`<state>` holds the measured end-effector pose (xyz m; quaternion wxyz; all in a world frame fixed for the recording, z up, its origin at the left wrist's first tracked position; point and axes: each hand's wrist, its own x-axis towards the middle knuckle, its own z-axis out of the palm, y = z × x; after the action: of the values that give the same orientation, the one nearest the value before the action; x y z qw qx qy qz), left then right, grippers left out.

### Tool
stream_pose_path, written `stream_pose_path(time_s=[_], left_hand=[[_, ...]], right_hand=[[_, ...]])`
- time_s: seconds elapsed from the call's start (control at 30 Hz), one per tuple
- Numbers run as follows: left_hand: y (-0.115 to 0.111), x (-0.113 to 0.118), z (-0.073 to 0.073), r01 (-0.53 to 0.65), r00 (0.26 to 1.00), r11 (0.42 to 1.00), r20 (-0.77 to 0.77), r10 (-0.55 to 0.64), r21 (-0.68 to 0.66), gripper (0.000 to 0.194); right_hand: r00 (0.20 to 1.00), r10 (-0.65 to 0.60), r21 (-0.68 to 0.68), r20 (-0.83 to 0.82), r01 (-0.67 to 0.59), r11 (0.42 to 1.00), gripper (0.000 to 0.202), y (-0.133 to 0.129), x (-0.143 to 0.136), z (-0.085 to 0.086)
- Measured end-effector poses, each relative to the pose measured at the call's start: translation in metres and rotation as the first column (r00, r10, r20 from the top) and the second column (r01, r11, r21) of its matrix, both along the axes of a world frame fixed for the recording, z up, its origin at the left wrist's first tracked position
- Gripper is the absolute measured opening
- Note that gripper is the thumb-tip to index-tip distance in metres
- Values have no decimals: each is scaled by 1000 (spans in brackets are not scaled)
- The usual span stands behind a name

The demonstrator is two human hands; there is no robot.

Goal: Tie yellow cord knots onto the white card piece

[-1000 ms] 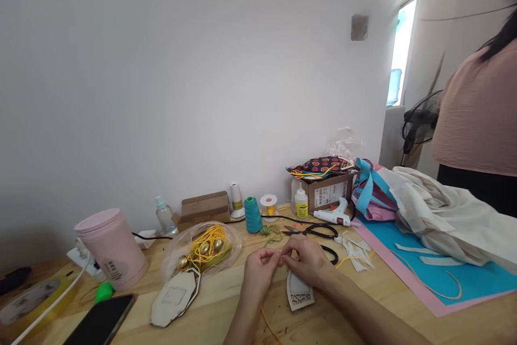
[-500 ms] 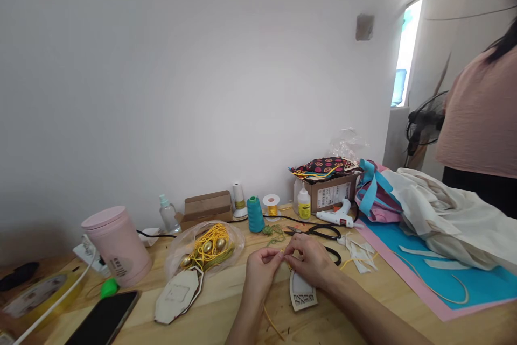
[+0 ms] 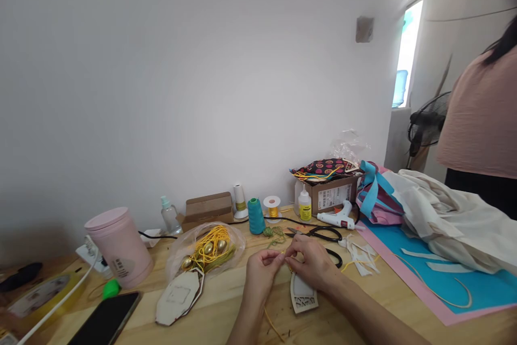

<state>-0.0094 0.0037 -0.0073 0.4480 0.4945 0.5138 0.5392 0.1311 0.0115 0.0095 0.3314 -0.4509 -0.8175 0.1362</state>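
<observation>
We see left hand (image 3: 260, 274) and right hand (image 3: 310, 263) pinching fine yellow cord (image 3: 283, 252) — pale, fan-shaped, wood-like cutwork panel (image 3: 305, 302) below the right.

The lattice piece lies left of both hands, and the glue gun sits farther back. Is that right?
Not quite: the head view shows the lattice piece by the right hand, not left of both. The glue gun does sit farther back.
</observation>
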Motion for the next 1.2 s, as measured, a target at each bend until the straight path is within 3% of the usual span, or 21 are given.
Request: stream_pose_path(time_s=[0.37, 1.2], left_hand=[[-1, 2, 4, -87, 996, 996, 27, 87, -17, 10], [0, 3, 4, -90, 993, 995, 72, 94, -49, 6]], right_hand=[[1000, 16, 4, 25, -16, 1000, 16, -1, 0, 0], [1000, 4, 24, 5, -4, 1000, 8, 2, -1, -4]])
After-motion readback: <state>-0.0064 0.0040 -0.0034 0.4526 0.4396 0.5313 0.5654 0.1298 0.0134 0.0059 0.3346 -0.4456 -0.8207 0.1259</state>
